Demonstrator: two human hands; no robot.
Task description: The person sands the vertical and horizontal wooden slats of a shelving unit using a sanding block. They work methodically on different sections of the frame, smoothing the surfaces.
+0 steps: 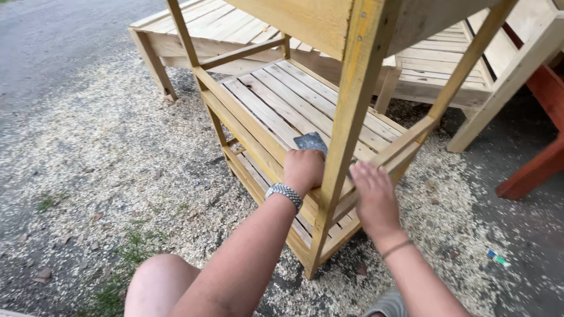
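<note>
The left hand (303, 170) is closed into a fist over a grey sheet of sandpaper (310, 142), pressing it down on the slatted shelf (276, 103) of a pale wooden stand (358, 88). One corner of the sheet sticks out beyond the knuckles, lying flat on the slats near the shelf's front corner. A metal link watch (285, 194) sits on that wrist.

The right hand (374, 196) lies open, fingers spread and flat, on the side rail (399, 149) just right of the stand's front corner post (346, 135). It clamps nothing (the palm simply rests against the wood). A thin band (396, 248) circles its wrist. The 2 hands sit on either side of the post, close together but not touching.

The post has yellowish streaks along its edge and runs from the ground up past the upper box of the stand. Below the shelf there is a 2nd, lower tier of slats (296, 226), partly hidden by the forearms.

Sawdust (117, 147) covers the ground thickly around the stand, thinning into bare asphalt (47, 41) at the upper left. A few tufts of grass (126, 249) poke through near the person's knee (161, 282). Behind the stand stands another slatted wooden piece (200, 23), and at the right edge a reddish-brown wooden frame (537, 167). A small white and green object (498, 258) lies on the ground at the lower right; its kind cannot be told.
</note>
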